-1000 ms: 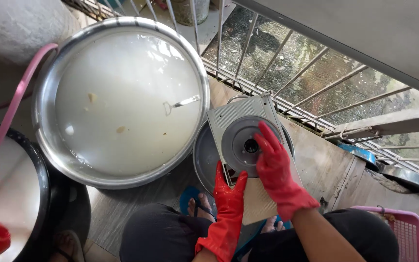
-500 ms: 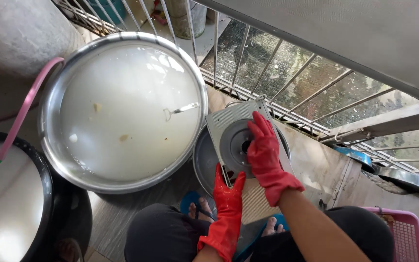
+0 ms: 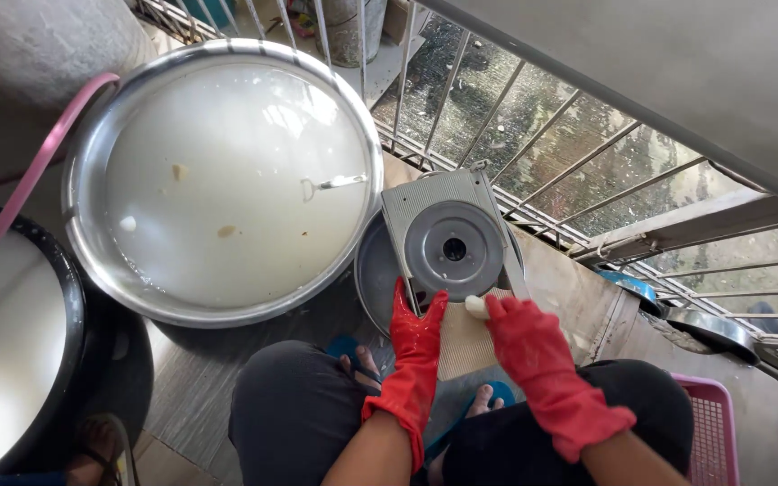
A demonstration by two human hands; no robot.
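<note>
Gloves, red and wet, cover both hands: the left hand point(image 3: 419, 326) grips the lower left edge of a square metal plate point(image 3: 447, 241) with a round disc at its middle, propped over a small steel bowl point(image 3: 376, 274) on the floor, while the right hand point(image 3: 522, 340) pinches a pale scrubber point(image 3: 475, 307) against the plate's lower edge. The grip looks slippery — the plate could slide into the bowl, or toward the big basin point(image 3: 83, 234) of cloudy water just beside it. The person's toes point(image 3: 356, 362) sit close below, so a dropped corner could land on them.

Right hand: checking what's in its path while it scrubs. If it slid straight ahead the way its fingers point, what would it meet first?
The right hand points up-left, so it would likely meet the round disc on the grey square plate first; depth is unclear.
</note>
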